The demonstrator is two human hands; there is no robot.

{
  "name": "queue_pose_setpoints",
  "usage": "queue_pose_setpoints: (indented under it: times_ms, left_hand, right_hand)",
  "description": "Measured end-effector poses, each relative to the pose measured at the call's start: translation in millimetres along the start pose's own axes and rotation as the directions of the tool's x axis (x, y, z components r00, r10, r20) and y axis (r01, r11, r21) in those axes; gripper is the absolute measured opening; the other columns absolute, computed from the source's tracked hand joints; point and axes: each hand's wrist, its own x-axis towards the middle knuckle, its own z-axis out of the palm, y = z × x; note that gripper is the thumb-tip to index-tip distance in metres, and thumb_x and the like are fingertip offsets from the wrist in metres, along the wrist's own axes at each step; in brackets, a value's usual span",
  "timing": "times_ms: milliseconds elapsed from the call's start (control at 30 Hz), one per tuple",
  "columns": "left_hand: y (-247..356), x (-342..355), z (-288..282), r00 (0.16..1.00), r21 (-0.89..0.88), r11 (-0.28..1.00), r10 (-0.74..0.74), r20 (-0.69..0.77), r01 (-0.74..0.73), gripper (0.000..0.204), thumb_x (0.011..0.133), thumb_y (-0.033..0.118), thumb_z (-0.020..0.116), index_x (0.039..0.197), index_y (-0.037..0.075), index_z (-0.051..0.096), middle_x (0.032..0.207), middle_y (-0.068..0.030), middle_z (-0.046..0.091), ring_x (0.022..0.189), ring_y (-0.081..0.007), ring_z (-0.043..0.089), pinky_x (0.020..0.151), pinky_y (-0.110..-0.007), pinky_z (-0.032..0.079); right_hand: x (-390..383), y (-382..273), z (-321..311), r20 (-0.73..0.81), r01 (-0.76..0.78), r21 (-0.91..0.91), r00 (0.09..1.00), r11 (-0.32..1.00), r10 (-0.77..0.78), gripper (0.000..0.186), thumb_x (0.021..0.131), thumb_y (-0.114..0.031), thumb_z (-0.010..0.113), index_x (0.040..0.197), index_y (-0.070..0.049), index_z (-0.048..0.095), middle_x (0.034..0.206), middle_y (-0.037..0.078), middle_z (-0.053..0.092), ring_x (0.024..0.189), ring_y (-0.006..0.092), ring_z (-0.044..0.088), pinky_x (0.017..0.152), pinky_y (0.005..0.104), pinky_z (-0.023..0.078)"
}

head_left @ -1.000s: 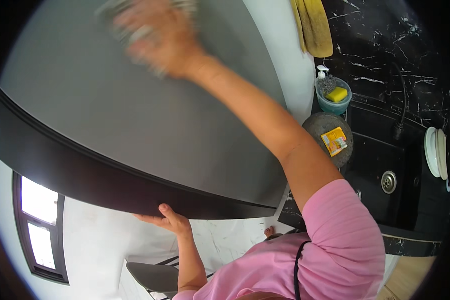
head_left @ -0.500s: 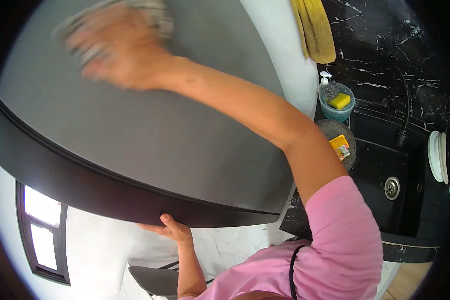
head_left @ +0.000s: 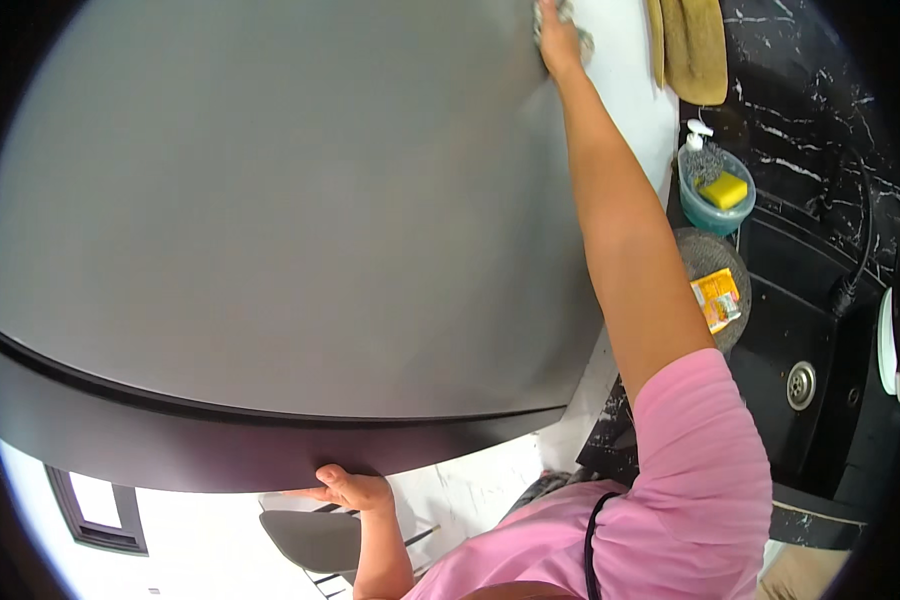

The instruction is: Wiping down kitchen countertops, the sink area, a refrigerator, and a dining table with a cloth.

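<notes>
My right hand (head_left: pixel 558 42) is closed on a greyish, crumpled cloth (head_left: pixel 583 44), of which only the edges show around the fingers. It presses near the far right edge of a wide grey panel (head_left: pixel 290 210), which looks like the side of a refrigerator. That arm stretches across the panel's right edge. At the near side, my left hand (head_left: pixel 355 489) rests against the outer edge of the dark refrigerator door (head_left: pixel 240 448). Its thumb is up and its fingers lie stretched along the door's front, partly hidden by it.
On the right is a black sink (head_left: pixel 770 350) with a drain. Beside it stand a teal tub (head_left: pixel 712 215) with a yellow sponge (head_left: pixel 724 191) and a round grey stand with an orange packet (head_left: pixel 716 298). A mustard towel (head_left: pixel 697 50) hangs behind; a chair (head_left: pixel 312 540) stands below left.
My right hand has swept the cloth from the panel's far left to its far right edge. The view has shifted slightly; my left hand stays at the door edge.
</notes>
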Motion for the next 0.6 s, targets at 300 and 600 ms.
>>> queue_pose_setpoints:
  times_ms: [300, 600]
  left_hand:
    - [-1.7, -4.6, -5.3, 0.993, -0.069, 0.995, -0.076, -0.095, 0.069, 0.086, 0.096, 0.041, 0.062, 0.153, 0.001, 0.011, 0.150, -0.0176, 0.031, 0.130, -0.0255, 0.040, 0.108, -0.040, 0.035]
    - [2.3, 5.6, 2.0, 1.000, -0.109, 0.994, 0.016, 0.010, -0.015, 0.086, 0.095, 0.041, 0.062, 0.153, 0.000, 0.013, 0.151, -0.0197, 0.030, 0.132, -0.0269, 0.040, 0.112, -0.039, 0.032]
  right_hand:
    - [-174.5, 204.3, -80.7, -0.222, -0.442, -0.036, 0.878, 0.896, 0.424, 0.072, 0.095, -0.058, 0.045, 0.138, -0.001, 0.050, 0.139, 0.024, 0.052, 0.129, 0.0398, 0.049, 0.106, 0.0461, 0.038]
    - [-427.8, 47.9, -53.5, -0.062, -0.098, 0.211, 0.992, 0.973, 0.114, 0.062, 0.095, -0.036, 0.058, 0.145, -0.003, 0.039, 0.150, 0.021, 0.035, 0.141, 0.0391, 0.029, 0.115, 0.0479, 0.025]
